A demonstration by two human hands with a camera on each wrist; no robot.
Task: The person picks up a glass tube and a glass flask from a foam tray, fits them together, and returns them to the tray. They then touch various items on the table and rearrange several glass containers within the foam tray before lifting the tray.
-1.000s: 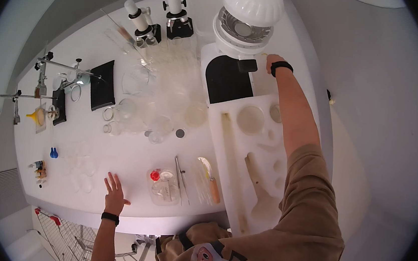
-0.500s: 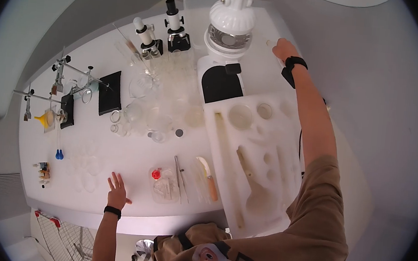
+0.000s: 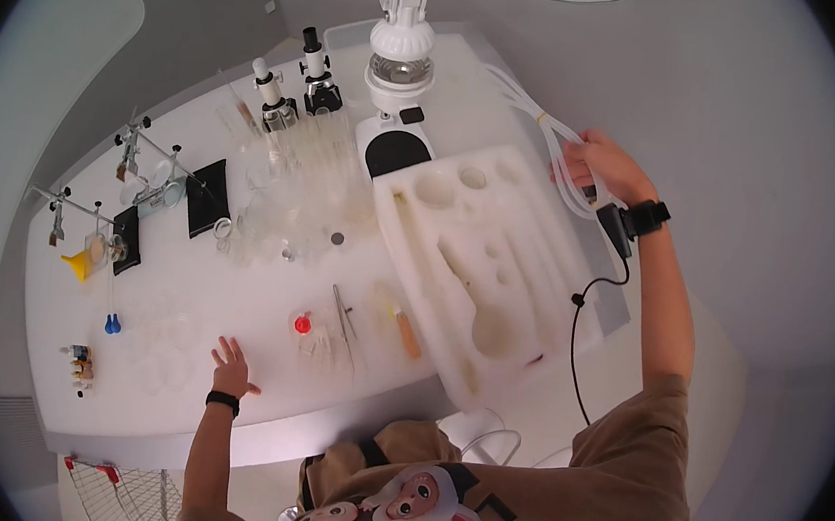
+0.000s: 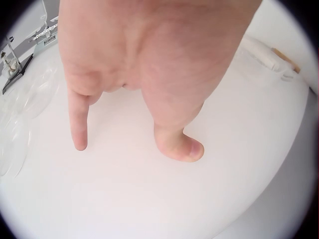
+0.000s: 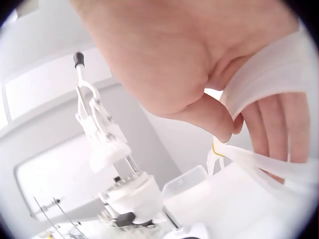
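My right hand (image 3: 612, 169) pinches a coil of translucent tubing (image 5: 271, 62) between thumb and index finger, off the table's right edge. A yellow tie (image 5: 216, 149) binds the coil just below the thumb tip. The other fingers extend behind the loops, partly covered by them. Part of the tubing trails back toward the far right of the table in the head view. My left hand (image 3: 233, 373) lies near the table's front edge with its fingers spread and nothing in its grasp. Bare white tabletop (image 4: 124, 184) shows under its thumb and little finger in the left wrist view.
A white foam tray (image 3: 533, 312) with shaped hollows overhangs the right edge. Behind it stands a white lever press (image 3: 400, 58). Two microscopes (image 3: 321, 91), glassware, stands with clamps (image 3: 158, 185) and a yellow funnel (image 3: 75, 265) fill the back and left. A knife (image 3: 406, 335) lies in front.
My right hand has come away from the far right of the table, lifting the tubing out to the right. The head view has shifted rightward. My left hand stays in place.
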